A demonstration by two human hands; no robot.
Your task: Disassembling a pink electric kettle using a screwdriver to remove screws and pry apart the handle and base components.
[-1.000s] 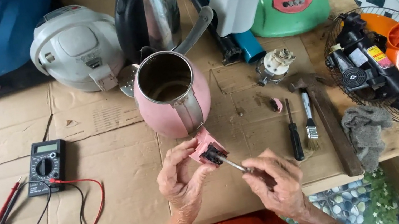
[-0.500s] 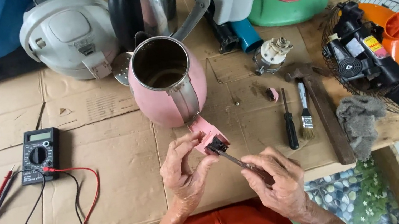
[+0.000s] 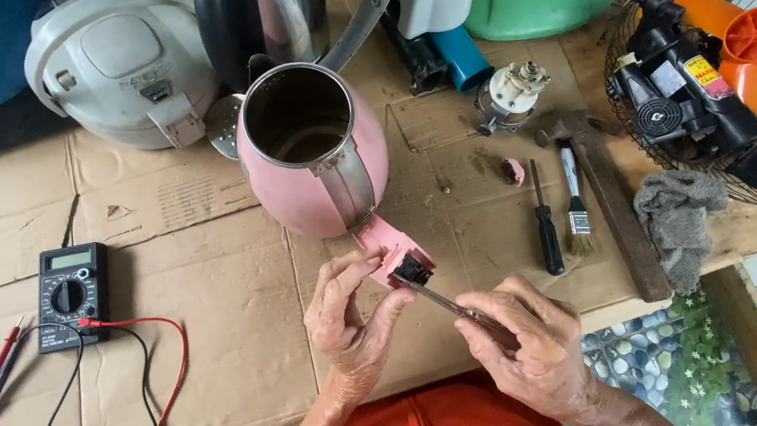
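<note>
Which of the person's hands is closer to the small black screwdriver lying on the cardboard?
The right hand: it is just below and left of the small black screwdriver, holding a thin metal tool. The left hand is further left, at the pink handle piece.

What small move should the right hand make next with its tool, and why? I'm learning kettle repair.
Probably keep the tool seated and turn it gently: the right hand has its tip at the black switch in the pink handle, which the left hand steadies.

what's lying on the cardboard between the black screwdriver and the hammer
A small paintbrush lies between the black screwdriver and the hammer, parallel to both, bristles toward the person. The head view shows it.
</note>
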